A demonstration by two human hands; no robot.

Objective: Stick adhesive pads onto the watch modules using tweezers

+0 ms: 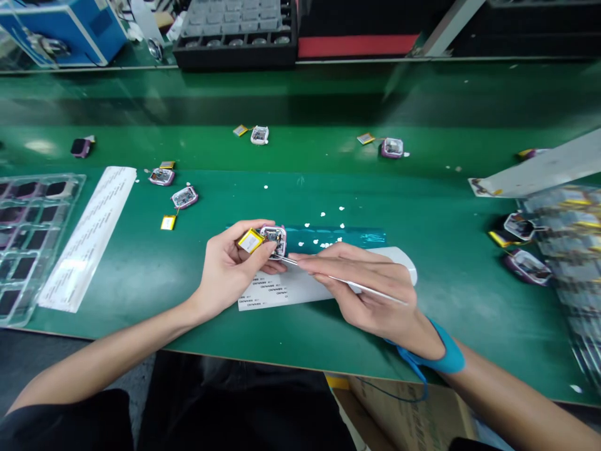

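My left hand (233, 258) is wrapped round a small open device case (277, 237) with a pink and white rim and a circuit board inside. A yellow-edged battery (250, 240) lies beside the case, against my left fingers and thumb. In my right hand (373, 282) is a thin metal tool (361, 287), pinched like a pen, its tip at the lower edge of the case. Under the hands lie a white printed sheet (265, 293) and a blue film strip (361, 237) with several small white pieces. A blue band (448, 351) circles my right wrist.
Several open cases with batteries, such as one pair (184, 197), lie around the green table (211, 338). At left are a clear tray (28, 250) and a printed strip (89, 235). Stacked trays (577, 250) stand at right, below a white bar (539, 166). A black tray (235, 56) sits at the back.
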